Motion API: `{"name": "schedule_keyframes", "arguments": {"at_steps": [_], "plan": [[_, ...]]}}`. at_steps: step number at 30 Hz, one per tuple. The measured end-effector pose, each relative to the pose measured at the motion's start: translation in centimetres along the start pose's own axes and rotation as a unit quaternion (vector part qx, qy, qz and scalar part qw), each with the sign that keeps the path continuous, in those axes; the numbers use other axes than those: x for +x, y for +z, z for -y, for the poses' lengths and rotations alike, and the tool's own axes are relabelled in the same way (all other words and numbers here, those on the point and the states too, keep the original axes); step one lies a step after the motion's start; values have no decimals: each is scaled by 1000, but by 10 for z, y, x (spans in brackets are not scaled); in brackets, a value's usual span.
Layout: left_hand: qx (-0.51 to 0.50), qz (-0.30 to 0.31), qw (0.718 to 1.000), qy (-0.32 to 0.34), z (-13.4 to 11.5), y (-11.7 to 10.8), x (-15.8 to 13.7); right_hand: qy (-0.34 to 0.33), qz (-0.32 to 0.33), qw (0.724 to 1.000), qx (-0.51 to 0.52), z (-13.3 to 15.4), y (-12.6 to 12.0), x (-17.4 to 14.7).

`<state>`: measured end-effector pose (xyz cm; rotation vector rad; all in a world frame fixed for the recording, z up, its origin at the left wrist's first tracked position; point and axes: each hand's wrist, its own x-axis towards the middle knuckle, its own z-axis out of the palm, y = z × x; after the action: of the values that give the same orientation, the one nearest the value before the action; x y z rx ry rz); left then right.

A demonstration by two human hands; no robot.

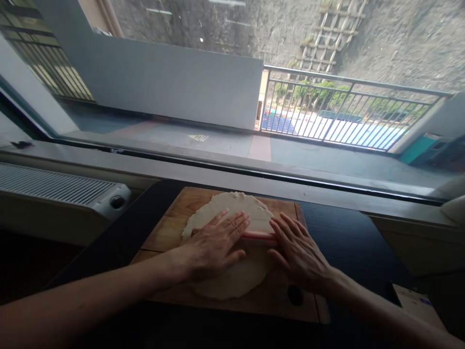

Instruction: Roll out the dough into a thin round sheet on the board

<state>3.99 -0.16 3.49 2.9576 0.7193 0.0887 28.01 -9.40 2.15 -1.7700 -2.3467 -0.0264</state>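
Observation:
A large, flat, pale sheet of dough (241,206) lies on a wooden board (170,225). Across the middle of it rests a rolling pin (259,236), its pinkish-red surface showing between my hands. My left hand (221,237) lies over the pin's left part, palm down, fingers stretched out and slightly apart. Over the right part is my right hand (300,247), also palm down with fingers extended. Neither hand's fingers wrap round the pin. Both hands hide most of the pin and some of the dough.
The board sits on a dark table (341,237) below a wide window. A phone (417,300) lies by the table's right side, beyond my right forearm. At the left stands a white radiator (65,189). A railing (341,109) shows outside the glass.

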Motion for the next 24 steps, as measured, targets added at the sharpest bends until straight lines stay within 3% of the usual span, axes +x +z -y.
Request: {"name": "schedule_keyframes", "arguments": {"at_steps": [4,6,8,11,13,16,18,20,22,24], "plan": [[10,1,994,-111,39,-5,65,146,33,989,10,-31,0,76],[1,12,989,-147,47,-8,79,175,52,983,17,-38,-3,93],[-9,20,991,-128,41,-8,65,139,44,989,10,-30,-4,78],[-20,30,999,-37,14,-5,14,25,21,999,-6,-5,-1,20],[-12,19,1000,2,2,-3,-6,-14,10,1000,-15,4,1,-7],[20,-17,1000,-11,13,-3,12,28,-14,999,-28,-3,5,10],[38,-44,996,-72,30,-8,46,108,-26,994,-23,-18,6,47],[52,-110,981,-150,37,-18,74,178,-23,984,1,-33,2,83],[53,-185,968,-164,26,-26,78,203,-22,979,24,-42,-5,101],[37,-219,969,-111,0,-25,59,176,-15,983,44,-43,-10,98]]}}
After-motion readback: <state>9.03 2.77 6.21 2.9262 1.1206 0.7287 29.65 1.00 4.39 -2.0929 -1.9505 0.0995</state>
